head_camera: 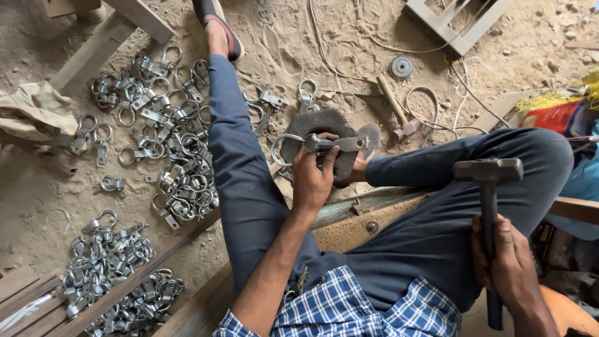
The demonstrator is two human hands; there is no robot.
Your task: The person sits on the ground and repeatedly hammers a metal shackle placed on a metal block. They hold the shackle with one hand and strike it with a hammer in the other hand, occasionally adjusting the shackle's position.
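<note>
A metal ring-and-strap fitting (324,145) lay flat across a dark, worn iron block (324,128) on the sandy floor (37,187), between the seated person's legs in dark blue trousers. The left hand (312,178) steadied it there, fingers (327,163) curled round and pinching the strap end, the ring sticking out to the left. The right hand (508,262) was wrapped tight round the handle of a hammer (488,171), its square head raised beside the knee and well apart from the fitting. Judging by the piles, much of the work looked done or sorted: a large heap of similar shiny fittings (168,131) sprawled to the left of the outstretched leg, and a second heap (112,268) lay nearer, at lower left, beside wooden planks. A few loose fittings rested just beyond the block. A second, smaller hammer (399,115) lay on the sand behind it, near a small round disc (402,67) and loops of wire. At the far right edge sat a red and yellow package (555,112), crumpled, its print too small to tell. A tan cloth (34,112) lay at far left.
</note>
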